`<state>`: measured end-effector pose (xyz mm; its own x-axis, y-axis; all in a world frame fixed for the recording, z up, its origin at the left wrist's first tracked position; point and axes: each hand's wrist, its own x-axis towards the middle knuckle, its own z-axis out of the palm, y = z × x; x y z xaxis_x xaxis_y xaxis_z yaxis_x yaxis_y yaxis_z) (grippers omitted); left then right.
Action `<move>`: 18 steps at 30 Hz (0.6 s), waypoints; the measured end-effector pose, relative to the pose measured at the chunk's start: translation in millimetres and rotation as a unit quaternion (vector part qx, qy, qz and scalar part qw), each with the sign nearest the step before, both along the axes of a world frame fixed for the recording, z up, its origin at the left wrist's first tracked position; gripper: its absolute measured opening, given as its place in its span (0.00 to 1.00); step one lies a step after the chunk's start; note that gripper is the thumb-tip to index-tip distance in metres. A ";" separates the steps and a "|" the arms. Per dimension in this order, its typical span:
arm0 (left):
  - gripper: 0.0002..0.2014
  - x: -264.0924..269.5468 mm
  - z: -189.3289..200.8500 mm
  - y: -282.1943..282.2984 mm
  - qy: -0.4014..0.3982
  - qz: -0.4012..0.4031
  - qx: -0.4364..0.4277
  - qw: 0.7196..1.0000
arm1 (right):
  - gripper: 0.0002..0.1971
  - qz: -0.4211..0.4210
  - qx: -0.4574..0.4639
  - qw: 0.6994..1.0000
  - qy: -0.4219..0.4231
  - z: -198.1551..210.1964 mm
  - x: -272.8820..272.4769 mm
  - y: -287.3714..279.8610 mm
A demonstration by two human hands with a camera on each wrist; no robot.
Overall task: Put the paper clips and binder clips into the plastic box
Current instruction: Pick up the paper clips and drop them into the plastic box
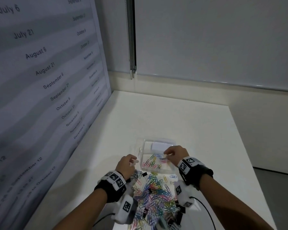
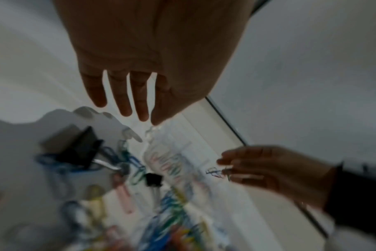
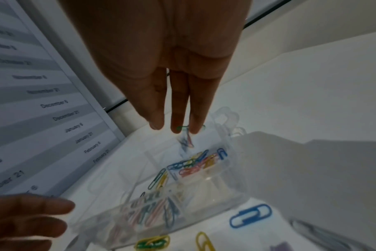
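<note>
I hold my right hand [image 1: 174, 155] over the plastic box [image 1: 169, 170], fingers loosening to drop paper clips [image 3: 186, 141] inside; left hand [image 1: 127, 164] empty, fingers relaxed, beside the box's left wall; the pile [image 1: 154, 195] waits nearer me.

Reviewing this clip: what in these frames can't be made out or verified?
- Right hand: a few clips dangle at the fingertips over the plastic box; grip and count blurred in both wrist views.
- Left hand: head view too small to show whether it holds anything.
- Pile of paper clips: near end cut off by the head view's bottom edge, wrist cameras cover parts.
- Binder clips: number unclear, half buried.
</note>
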<state>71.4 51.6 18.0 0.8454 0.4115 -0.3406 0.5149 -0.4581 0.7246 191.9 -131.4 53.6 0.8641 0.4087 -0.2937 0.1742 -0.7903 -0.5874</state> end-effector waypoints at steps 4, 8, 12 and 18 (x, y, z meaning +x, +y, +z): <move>0.20 -15.4 -12.1 -3.7 0.131 -0.147 0.274 0.941 | 0.11 0.028 -0.004 1.000 0.002 -4.6 -13.0 -1.4; 0.25 -19.1 -19.1 -13.4 0.120 -0.211 0.319 0.916 | 0.11 0.100 -0.019 0.995 -0.008 -11.2 -34.7 -13.2; 0.33 -20.9 -22.1 -23.1 0.136 -0.226 0.302 0.916 | 0.19 0.174 -0.113 0.977 0.046 -24.8 -59.5 -22.2; 0.23 -35.9 -22.1 -45.8 0.064 -0.250 0.275 0.926 | 0.50 0.178 -0.138 0.974 0.019 -50.7 -85.9 -19.9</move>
